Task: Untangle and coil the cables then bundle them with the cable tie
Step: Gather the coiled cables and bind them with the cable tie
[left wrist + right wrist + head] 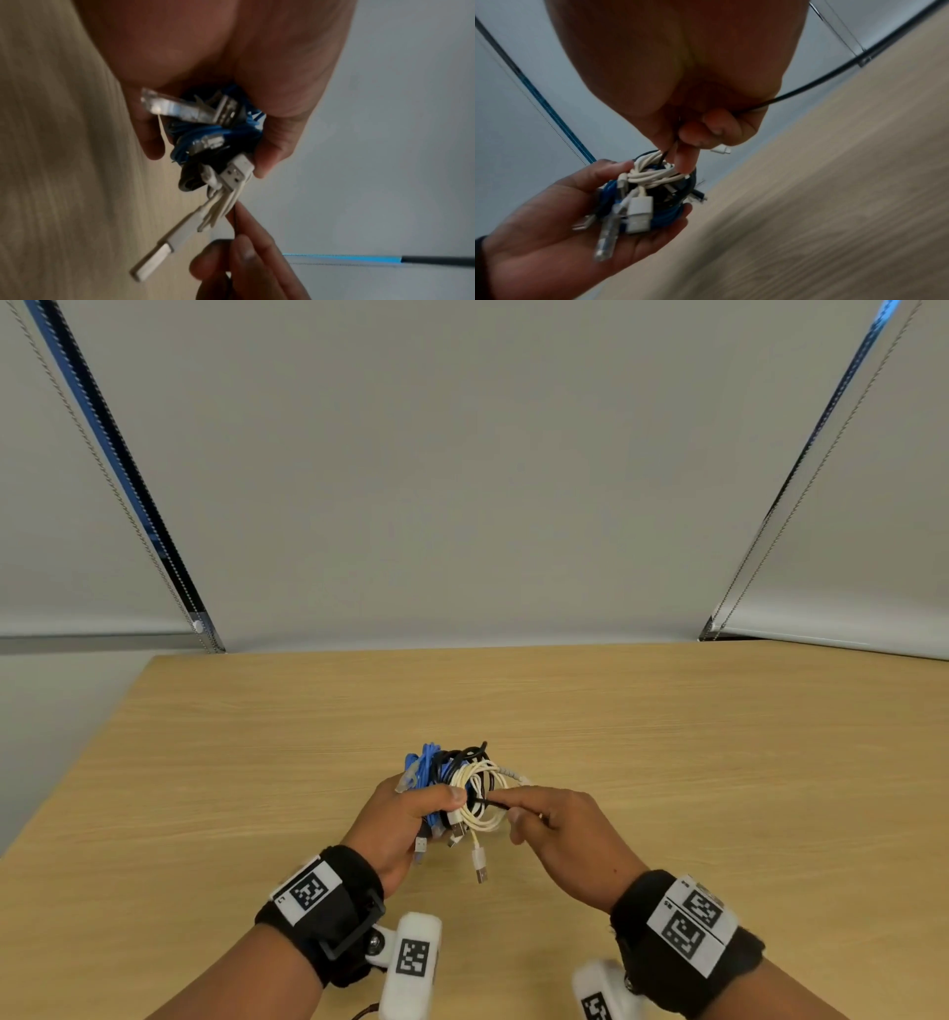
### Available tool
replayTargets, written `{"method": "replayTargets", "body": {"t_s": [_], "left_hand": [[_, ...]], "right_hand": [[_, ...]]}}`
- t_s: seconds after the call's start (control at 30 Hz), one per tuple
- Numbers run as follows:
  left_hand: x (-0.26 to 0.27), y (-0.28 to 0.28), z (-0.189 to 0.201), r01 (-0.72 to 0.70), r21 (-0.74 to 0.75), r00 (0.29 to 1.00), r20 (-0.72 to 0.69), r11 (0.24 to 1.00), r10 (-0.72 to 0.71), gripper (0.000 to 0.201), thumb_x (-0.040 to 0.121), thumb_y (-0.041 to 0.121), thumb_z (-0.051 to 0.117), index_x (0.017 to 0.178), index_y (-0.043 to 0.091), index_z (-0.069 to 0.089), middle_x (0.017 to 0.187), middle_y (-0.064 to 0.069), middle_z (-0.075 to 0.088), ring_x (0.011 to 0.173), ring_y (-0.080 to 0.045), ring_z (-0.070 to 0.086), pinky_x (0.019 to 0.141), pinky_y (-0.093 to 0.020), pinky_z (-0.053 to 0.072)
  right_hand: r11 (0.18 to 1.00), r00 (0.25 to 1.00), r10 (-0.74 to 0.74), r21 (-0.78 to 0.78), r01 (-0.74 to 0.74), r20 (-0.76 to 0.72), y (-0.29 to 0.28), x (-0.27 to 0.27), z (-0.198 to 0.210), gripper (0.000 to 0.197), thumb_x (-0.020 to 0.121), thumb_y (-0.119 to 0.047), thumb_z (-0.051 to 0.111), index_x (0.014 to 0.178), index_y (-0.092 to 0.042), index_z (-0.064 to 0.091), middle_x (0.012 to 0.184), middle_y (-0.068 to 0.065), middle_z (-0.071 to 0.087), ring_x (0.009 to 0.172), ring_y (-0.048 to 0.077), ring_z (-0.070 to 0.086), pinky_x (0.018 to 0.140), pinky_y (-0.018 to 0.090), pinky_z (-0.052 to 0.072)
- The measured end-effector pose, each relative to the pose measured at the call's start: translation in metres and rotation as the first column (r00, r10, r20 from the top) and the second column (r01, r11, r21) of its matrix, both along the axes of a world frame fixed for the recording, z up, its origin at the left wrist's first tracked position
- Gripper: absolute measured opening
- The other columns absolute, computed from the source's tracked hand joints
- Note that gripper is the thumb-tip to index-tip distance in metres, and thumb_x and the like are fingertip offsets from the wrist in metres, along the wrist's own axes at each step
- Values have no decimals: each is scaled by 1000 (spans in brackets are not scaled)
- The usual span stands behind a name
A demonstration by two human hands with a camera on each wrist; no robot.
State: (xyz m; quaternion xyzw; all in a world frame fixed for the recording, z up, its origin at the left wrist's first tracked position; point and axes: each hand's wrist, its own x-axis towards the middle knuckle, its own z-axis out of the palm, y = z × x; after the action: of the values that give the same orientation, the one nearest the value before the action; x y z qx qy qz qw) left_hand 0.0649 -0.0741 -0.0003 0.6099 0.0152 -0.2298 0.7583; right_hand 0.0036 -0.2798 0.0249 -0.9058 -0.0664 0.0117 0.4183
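Black wrist straps (pixel 328 911) with square printed markers sit closest to the head camera, one on each forearm, above a wooden table (pixel 667 737). Just beyond them the left hand (pixel 400 824) is curled round a bundle of coiled cables (pixel 462 783), thumb on the near side and fingers underneath, holding it clear of the tabletop. Blue loops (pixel 423 765) lie toward the left of the grip, black loops in the middle, and white loops (pixel 482 801) stick out to the right, past the thumb. Several plugs hang below the palm: a white USB plug (pixel 480 865) dangles lowest, and a clear network plug (pixel 605 241) lies across the palm in the right wrist view. The right hand (pixel 560 834) pinches a thin black cable tie (pixel 490 802) between thumb and forefinger, right against the white loops; the tie runs from the pinch into the coil, and in the right wrist view its long tail (pixel 821 81) arcs away behind the hand. Pale roller blinds (pixel 462 480) hang behind the table.
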Motion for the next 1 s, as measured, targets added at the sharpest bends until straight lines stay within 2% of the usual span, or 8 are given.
{"method": "replayTargets", "body": {"t_s": [0.2,0.37,0.47,0.53,0.6,0.73,0.87,1.0], "left_hand": [[-2,-2,-1,130,201,971,172,971,-165,54,67,44,84,108,11,69,84,2,76,73,-12,69,66,-24,52],[-5,4,4,300,245,933,127,922,-337,49,72,47,72,117,28,66,109,-4,74,105,-20,69,98,-41,54],[0,9,-1,306,211,947,28,928,-319,52,71,26,63,114,-4,61,112,-22,61,107,-29,57,108,-59,40],[3,9,-6,303,233,950,5,924,-312,26,87,1,53,109,3,66,115,-22,63,113,-31,57,111,-61,39],[4,9,-8,307,190,951,-26,933,-308,39,93,-12,43,111,11,68,117,-13,66,117,-31,58,112,-58,40],[2,15,-7,363,162,920,93,918,-380,30,92,9,55,116,2,71,139,-5,61,127,-24,59,107,-41,48],[-2,18,-5,273,157,954,83,949,-288,49,95,39,60,133,8,63,158,5,40,138,-19,50,114,-48,41],[-3,12,-9,139,132,990,-21,981,-137,37,106,23,41,123,4,68,144,6,57,121,-19,65,95,-38,57]], "right_hand": [[851,889,-21,458,256,-457,3,7,-5,24,97,-9,57,113,-21,70,77,-1,70,58,9,52,51,24,39],[728,780,-4,533,432,-626,-5,13,-15,26,97,-9,55,117,-19,68,71,0,61,55,11,47,50,25,34],[707,741,61,553,440,-668,-13,12,-21,23,96,-8,55,114,-18,67,71,-1,59,56,11,47,50,25,34],[705,722,90,556,441,-686,-16,9,-26,21,96,-8,56,111,-19,66,72,-1,58,58,12,48,51,26,35],[714,708,106,549,435,-698,-15,7,-30,20,96,-8,57,110,-19,67,73,-1,59,60,12,48,53,26,36],[692,710,133,577,433,-692,-15,6,-34,19,97,-8,57,101,-22,69,74,-1,60,61,11,49,54,25,40],[665,715,143,601,443,-684,-17,5,-37,24,97,-5,55,90,-22,69,74,0,60,61,11,50,55,25,40],[689,709,161,592,417,-687,-14,3,-40,28,98,-6,53,81,-24,67,76,-1,60,61,10,51,57,24,40]]}}
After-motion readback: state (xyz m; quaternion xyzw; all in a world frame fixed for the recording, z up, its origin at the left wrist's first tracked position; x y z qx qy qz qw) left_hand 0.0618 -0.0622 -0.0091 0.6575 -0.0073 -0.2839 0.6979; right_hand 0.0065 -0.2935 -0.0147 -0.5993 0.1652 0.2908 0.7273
